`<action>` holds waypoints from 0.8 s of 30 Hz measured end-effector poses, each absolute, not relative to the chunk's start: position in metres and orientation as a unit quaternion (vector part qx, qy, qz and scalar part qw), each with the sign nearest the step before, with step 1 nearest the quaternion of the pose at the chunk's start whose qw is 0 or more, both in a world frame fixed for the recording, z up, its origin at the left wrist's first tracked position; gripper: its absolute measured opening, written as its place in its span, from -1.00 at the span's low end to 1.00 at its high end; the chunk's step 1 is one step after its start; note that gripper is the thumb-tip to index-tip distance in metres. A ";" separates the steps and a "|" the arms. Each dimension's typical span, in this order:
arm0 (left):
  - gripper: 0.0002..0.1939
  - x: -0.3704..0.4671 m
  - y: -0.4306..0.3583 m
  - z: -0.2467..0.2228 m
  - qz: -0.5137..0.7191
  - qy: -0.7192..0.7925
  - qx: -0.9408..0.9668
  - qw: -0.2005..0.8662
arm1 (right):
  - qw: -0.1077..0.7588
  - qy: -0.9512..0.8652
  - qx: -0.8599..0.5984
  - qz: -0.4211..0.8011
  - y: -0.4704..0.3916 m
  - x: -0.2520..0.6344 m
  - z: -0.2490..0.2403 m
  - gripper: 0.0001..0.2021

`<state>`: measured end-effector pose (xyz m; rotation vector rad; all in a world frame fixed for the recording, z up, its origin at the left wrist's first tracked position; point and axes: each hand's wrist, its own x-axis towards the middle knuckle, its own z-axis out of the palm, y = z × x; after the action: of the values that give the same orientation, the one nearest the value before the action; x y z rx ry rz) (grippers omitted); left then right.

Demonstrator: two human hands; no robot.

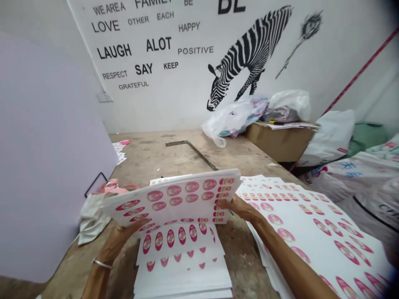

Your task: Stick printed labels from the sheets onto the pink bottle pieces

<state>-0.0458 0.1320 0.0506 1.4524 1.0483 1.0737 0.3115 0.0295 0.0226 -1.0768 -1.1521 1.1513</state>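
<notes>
Between my two hands a stack of printed sheets (187, 203) is lifted and tilted, its face covered with pink oval and small rectangular labels. My left hand (129, 228) grips the lower left edge; a bangle circles that wrist. On the right edge, my right hand (238, 207) is closed with its thumb over the front. Most fingers of both hands are hidden behind the paper. Directly below lies a pile of narrower label sheets (183, 274), fanned toward me. To the right, larger printed sheets (299, 220) spread in an overlapping pile beneath my right forearm.
A bent metal bar (199, 153) lies on the wooden table (149, 158) behind the sheets. Pale cloth (93, 220) and pink straps (116, 187) sit at the left, beside a large pale panel (46, 158). A cardboard box (277, 141) and plastic bags (233, 118) stand at the back right.
</notes>
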 end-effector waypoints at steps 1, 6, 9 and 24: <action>-0.50 -0.047 0.132 0.049 0.434 0.441 0.609 0.497 | 0.539 -0.502 -0.469 0.487 0.027 0.312 0.022 -0.54; -0.42 -0.035 0.142 0.077 0.413 0.452 0.596 0.520 | 0.541 -0.495 -0.475 0.487 0.039 0.308 0.037 -0.53; -0.47 -0.023 0.169 0.118 0.375 0.425 0.613 0.550 | 0.563 -0.486 -0.465 0.480 0.068 0.313 0.067 -0.55; -0.62 0.029 0.314 0.046 0.374 0.485 0.700 0.369 | 0.641 -0.387 -0.421 0.512 0.255 0.352 0.104 -0.74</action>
<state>0.0294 0.3143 0.0460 1.7957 1.2441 0.9594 0.3519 0.2549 0.1035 -0.9608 -0.8812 1.1668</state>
